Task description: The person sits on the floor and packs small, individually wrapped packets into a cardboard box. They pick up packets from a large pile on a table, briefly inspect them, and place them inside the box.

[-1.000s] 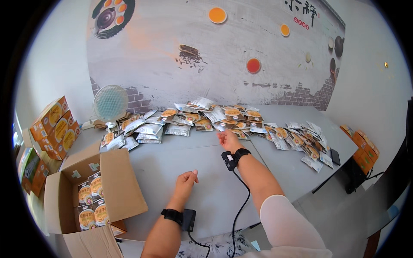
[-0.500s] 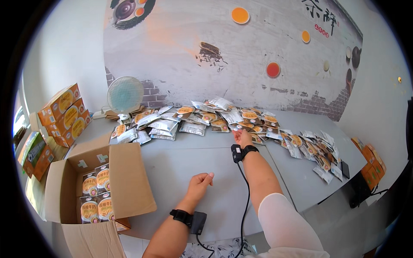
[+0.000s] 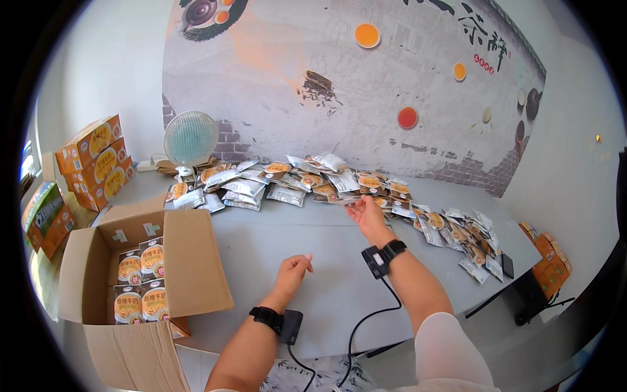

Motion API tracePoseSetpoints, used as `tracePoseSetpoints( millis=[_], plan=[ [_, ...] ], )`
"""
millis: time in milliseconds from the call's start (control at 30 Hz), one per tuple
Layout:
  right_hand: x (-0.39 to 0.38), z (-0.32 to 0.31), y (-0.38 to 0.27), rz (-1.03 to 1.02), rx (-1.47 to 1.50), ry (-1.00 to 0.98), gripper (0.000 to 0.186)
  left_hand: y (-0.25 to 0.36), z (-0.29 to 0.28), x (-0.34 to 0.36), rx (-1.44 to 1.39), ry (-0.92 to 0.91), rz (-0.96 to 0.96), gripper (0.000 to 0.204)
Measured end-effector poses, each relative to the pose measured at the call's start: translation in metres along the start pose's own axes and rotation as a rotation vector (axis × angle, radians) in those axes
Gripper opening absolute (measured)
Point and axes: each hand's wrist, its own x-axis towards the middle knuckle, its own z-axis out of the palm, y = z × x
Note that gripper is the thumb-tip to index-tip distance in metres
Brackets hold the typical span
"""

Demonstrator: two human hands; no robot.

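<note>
My right hand reaches to the front of a long heap of flat sachets. Its fingers are pinched on the edge of one sachet, which shows a pale silvery side. The heap's other sachets show either brown-and-orange printed faces or silvery backs. Over the grey table my left hand is loosely closed, thumb pointing out, and nothing shows in it. An open cardboard box stands left of that hand, with several brown-and-orange sachets upright inside.
More sachets spread along the right of the grey table, by a black phone-like object. A small fan stands at the back left. Orange cartons are stacked at the far left. Cables hang from black wrist devices.
My right hand now grips a sachet at the heap's front edge and has drawn back slightly. My left hand has shifted a little left and up in view. The whole view has tilted slightly.
</note>
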Motion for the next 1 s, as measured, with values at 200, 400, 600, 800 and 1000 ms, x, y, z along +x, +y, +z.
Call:
tracePoseSetpoints(
  millis=[200,400,600,800,1000],
  plan=[
    [-0.118,0.021,-0.047,0.327,-0.015,-0.360,0.031,-0.004,-0.009,0.005,-0.438,-0.145,-0.106,0.057],
    [-0.152,-0.021,-0.036,0.493,0.043,-0.572,0.041,0.006,-0.017,-0.001,-0.620,-0.537,-0.254,0.064],
    [-0.141,-0.040,0.002,0.513,0.037,-0.612,0.029,0.010,-0.005,-0.014,-0.561,-0.418,-0.289,0.044],
    [-0.144,-0.027,0.023,0.487,0.346,-0.546,0.035,0.006,-0.008,-0.007,-0.590,-0.334,-0.182,0.041],
    [-0.148,-0.023,0.033,0.383,0.213,-0.571,0.044,0.004,-0.007,-0.003,-0.511,-0.304,-0.140,0.041]
  ],
)
